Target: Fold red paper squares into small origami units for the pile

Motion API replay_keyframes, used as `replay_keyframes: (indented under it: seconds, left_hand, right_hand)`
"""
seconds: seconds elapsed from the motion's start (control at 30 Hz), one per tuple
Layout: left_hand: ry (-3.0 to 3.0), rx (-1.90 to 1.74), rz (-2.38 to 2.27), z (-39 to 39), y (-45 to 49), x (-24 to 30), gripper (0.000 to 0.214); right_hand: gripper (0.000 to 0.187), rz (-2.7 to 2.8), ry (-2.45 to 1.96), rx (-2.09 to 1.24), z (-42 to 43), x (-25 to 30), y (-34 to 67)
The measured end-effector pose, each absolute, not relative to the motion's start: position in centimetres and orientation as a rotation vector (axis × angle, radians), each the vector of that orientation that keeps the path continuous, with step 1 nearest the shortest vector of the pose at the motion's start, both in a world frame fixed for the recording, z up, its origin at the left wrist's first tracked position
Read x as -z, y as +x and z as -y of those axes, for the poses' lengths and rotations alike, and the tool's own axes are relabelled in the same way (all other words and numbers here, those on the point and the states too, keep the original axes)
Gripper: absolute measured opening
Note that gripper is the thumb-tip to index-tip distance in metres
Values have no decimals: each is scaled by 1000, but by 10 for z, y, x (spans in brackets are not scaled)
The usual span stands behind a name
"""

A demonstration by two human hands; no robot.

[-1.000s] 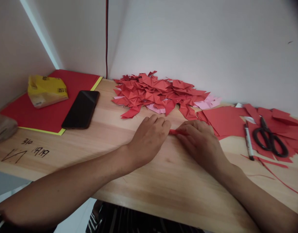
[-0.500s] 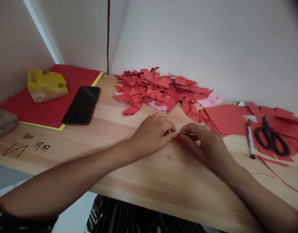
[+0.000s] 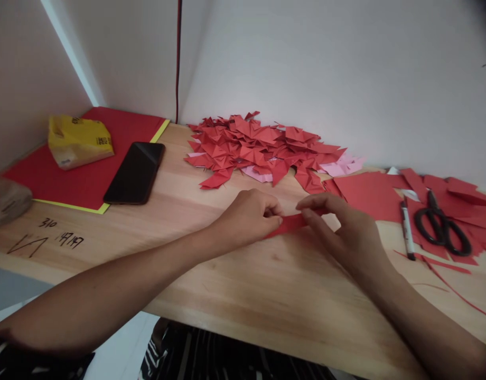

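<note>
One red paper strip (image 3: 291, 224) (narrow, plain) slants between the fingers (image 3: 315, 200).

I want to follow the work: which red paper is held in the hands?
The narrow red strip between the left hand and right hand; the folded pile, flat pieces and large sheet are not held.

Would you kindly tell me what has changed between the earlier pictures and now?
The fingertips of the left hand and right hand have moved apart sideways, so more of the red paper strip shows between them. The left thumb, hidden at first, now shows at the strip. Nothing was visibly let go. The red paper pile, phone, marker and scissors lie as before.
</note>
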State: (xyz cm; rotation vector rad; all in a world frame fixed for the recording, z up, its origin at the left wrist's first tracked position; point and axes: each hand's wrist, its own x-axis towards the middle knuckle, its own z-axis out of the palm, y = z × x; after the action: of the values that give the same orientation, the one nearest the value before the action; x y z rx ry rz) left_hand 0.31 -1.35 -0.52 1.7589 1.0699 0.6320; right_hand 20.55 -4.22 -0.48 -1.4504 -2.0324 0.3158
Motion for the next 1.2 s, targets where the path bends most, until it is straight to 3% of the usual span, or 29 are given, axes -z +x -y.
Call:
replay_keyframes:
  seconds: [0.27, 0.4, 0.63, 0.8, 0.97, 1.2]
  left_hand:
    - [1360, -647, -1007, 8, 5, 6, 9]
    - [1275, -572, -1010, 9, 7, 4, 10]
    - [1235, -415, -940, 10, 7, -1, 11]
    - [1093, -520, -987, 11, 10, -1, 12]
    - [841, -652, -948, 7, 10, 2, 9]
    - [700, -724, -919, 8, 10, 4, 12]
  right_hand:
    - [27, 1610, -1430, -1042, 31, 18, 210]
    - [33, 1628, -1481, -1132, 33, 17, 209]
    - [31, 1795, -1577, -901, 35, 17, 208]
    - [20, 1845, -1456, -730, 38, 18, 203]
    - [43, 2011, -1210, -133, 43, 18, 201]
    - [36, 2321, -961, 114, 45, 20, 198]
